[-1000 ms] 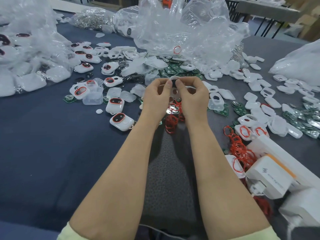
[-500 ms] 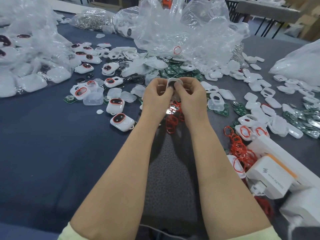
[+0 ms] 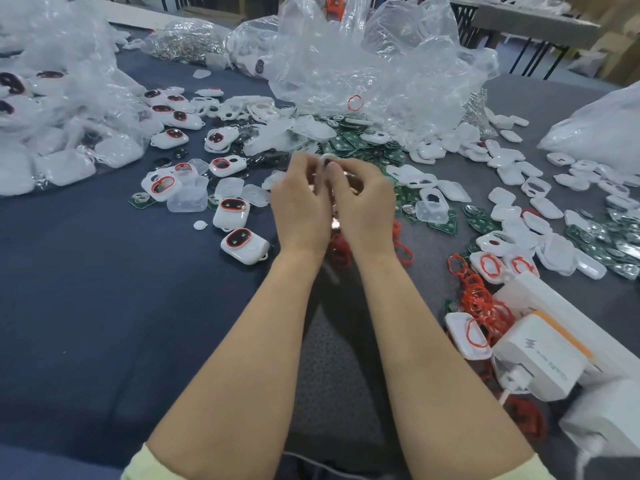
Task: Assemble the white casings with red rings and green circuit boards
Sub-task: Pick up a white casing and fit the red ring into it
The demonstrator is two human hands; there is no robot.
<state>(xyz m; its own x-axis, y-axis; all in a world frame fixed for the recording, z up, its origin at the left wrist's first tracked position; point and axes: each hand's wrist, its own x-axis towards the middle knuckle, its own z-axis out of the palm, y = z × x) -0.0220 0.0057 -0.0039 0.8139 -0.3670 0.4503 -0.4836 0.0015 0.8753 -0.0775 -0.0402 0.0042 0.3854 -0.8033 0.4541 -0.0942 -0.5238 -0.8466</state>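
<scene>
My left hand [image 3: 299,202] and my right hand [image 3: 363,199] meet above the table's middle, and together their fingertips pinch a small white casing [image 3: 325,160], mostly hidden by the fingers. Assembled white casings with red rings [image 3: 244,241] lie to the left of my hands. Loose red rings [image 3: 479,296] pile up at the right, with more [image 3: 339,252] just under my wrists. Green circuit boards [image 3: 356,143] are heaped behind my hands, and several more boards [image 3: 616,244] lie at the far right. Empty white casing halves [image 3: 512,174] are scattered across the right side.
Crumpled clear plastic bags [image 3: 374,71] stand at the back centre, and another bag of casings [image 3: 52,109] fills the left. White boxes and a charger [image 3: 540,355] sit at the right front edge. A dark blue cloth [image 3: 86,306] covers the table's left.
Both hands have rolled the casing a little between the fingertips and lowered slightly; the casing now shows less. The arms stay in the same place.
</scene>
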